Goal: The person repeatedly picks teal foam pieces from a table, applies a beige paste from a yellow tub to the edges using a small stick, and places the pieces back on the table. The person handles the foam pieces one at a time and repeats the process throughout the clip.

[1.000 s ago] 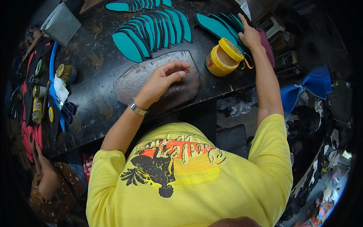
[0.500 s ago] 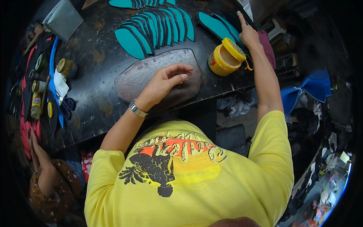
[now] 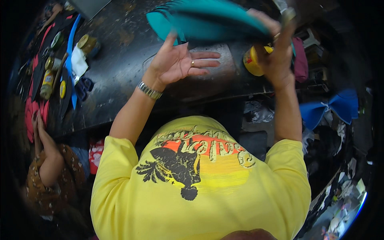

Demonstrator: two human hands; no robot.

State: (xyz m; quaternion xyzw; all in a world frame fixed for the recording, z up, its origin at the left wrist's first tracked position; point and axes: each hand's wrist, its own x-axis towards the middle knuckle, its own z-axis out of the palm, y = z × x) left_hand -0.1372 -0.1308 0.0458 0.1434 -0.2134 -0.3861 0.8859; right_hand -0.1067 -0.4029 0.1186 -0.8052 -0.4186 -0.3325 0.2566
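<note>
Dark, stained workbench (image 3: 120, 72) lies under a blurred teal sole piece (image 3: 216, 18) that the right hand (image 3: 276, 52) grips above the yellow glue tub (image 3: 253, 62), left hand (image 3: 180, 60) open-palmed beside it; swinging low could tip that tub.

Matt teal sole (image 3: 216, 20) (blurred), scuffed dark worktable (image 3: 120, 72).

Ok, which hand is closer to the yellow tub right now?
Right. The right hand is raised directly in front of the yellow tub, overlapping it and gripping a teal piece; the left hand is open, apart to its left.
</note>
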